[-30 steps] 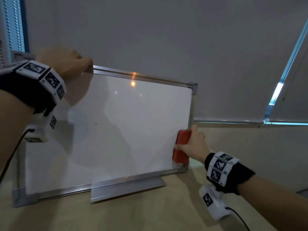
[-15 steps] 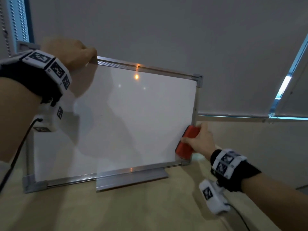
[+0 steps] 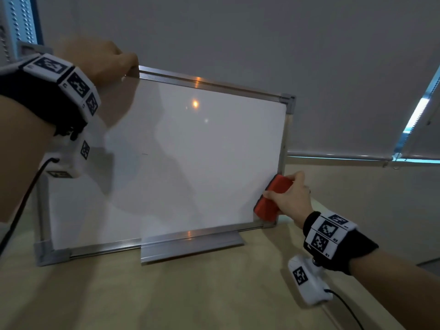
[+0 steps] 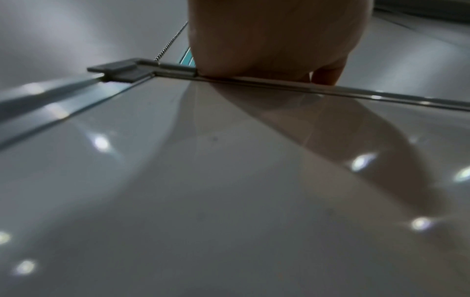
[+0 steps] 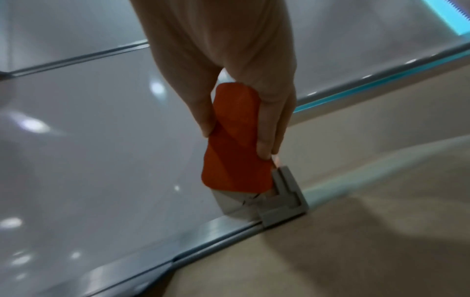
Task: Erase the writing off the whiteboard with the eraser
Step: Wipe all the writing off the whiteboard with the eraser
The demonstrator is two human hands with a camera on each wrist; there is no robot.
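Observation:
A metal-framed whiteboard (image 3: 284, 139) stands upright on the tan table, leaning back slightly. Its white face shows only a tiny dark mark (image 3: 144, 154) left of centre. My left hand (image 3: 107, 61) grips the top frame near the left corner, fingers curled over the rail (image 4: 254, 80). My right hand (image 3: 289, 196) holds the orange eraser (image 3: 271, 198) against the board's lower right corner. In the right wrist view the eraser (image 5: 236, 148) is pinched between thumb and fingers, just above the grey corner cap (image 5: 284, 201).
A metal pen tray (image 3: 190, 246) juts out from the board's bottom edge onto the tan table (image 3: 214, 294). Grey roller blinds (image 3: 333, 67) hang behind, with a bottom bar (image 3: 338, 158) at the right. Cables trail from both wrist cameras.
The eraser has tilted and slid a little up along the right edge. The view has shifted, so the board sits further right in it. The left hand keeps its grip.

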